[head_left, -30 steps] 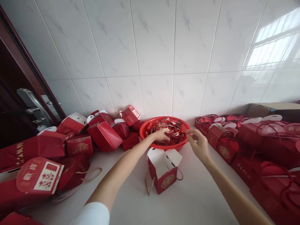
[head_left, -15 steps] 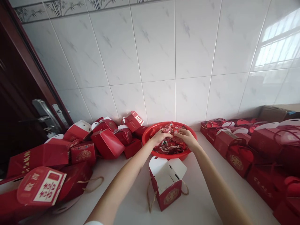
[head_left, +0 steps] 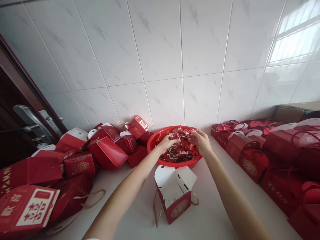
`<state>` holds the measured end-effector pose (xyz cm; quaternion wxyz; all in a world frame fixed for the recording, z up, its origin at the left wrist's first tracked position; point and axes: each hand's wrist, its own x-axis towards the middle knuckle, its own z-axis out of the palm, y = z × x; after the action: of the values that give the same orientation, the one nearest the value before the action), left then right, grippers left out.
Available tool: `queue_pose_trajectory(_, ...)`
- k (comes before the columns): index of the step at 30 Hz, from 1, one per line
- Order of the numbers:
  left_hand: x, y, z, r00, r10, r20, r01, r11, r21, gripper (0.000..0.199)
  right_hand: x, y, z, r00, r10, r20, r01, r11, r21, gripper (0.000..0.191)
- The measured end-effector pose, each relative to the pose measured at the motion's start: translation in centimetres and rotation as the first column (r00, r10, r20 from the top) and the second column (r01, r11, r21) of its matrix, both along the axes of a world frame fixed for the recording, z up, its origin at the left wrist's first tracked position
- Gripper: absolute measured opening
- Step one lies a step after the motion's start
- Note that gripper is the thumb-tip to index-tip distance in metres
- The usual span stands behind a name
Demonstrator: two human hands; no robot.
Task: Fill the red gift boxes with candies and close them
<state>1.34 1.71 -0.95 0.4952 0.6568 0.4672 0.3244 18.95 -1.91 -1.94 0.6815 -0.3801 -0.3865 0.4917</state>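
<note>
A round red plastic basket (head_left: 152, 145) stands against the wall, filled with red-wrapped candies (head_left: 180, 151). Over its left side my left hand (head_left: 168, 143) is closed, fingers curled on a small red-wrapped piece. At the basket's right side, my right hand (head_left: 201, 141) pinches a red wrapped candy (head_left: 192, 132) between thumb and fingers. In front of the basket sits an open red box (head_left: 178, 208) with a white inside, its flaps up and rope handles hanging at both sides. Neither hand touches this box.
Many red gift boxes (head_left: 107, 153) are heaped on the left, near a dark door with a metal handle (head_left: 32, 121). Rows of closed red boxes (head_left: 252, 165) line the right side. A cardboard box (head_left: 295, 108) stands at the back right.
My hands have moved apart over the basket, the right one towards its right rim. The view has shifted slightly, so the door handle and boxes appear further left.
</note>
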Motion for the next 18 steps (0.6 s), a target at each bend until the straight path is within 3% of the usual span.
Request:
queue_pose_trajectory(4, 0.2, 0.4, -0.2, 0.990, 0.022, -0.138, -0.002, 0.990, 0.141, 0.063, 0.2, 0.3, 0.0, 0.998, -0.028, -0.059, 0.028, 1.000, -0.008, 0.030)
queue_pose_trajectory(8, 1.4, 0.8, 0.7, 0.950, -0.069, -0.304, 0.150, 0.956, 0.253, 0.037, 0.2, 0.4, 0.0, 0.991, -0.056, -0.120, 0.054, 0.998, -0.017, 0.027)
queue_pose_trajectory(10, 2.7, 1.0, 1.1, 0.887, -0.194, -0.420, 0.314, 0.919, 0.239, 0.021, 0.2, 0.4, 0.0, 0.986, -0.071, -0.153, 0.068, 0.997, -0.022, 0.026)
queue_pose_trajectory(13, 5.0, 1.1, 1.2, 0.709, -0.352, -0.612, 0.538, 0.830, 0.146, 0.017, 0.2, 0.3, 0.1, 0.978, -0.086, -0.190, 0.082, 0.996, -0.029, 0.026)
queue_pose_trajectory(15, 6.0, 1.3, 1.1, 0.625, -0.397, -0.672, 0.598, 0.797, 0.086, 0.020, 0.2, 0.3, 0.2, 0.974, -0.092, -0.205, 0.087, 0.996, -0.032, 0.026)
queue_pose_trajectory(18, 6.1, 2.0, 0.8, 0.599, -0.418, -0.683, 0.605, 0.795, 0.043, 0.023, 0.1, 0.1, 0.4, 0.970, -0.096, -0.225, 0.090, 0.995, -0.035, 0.027)
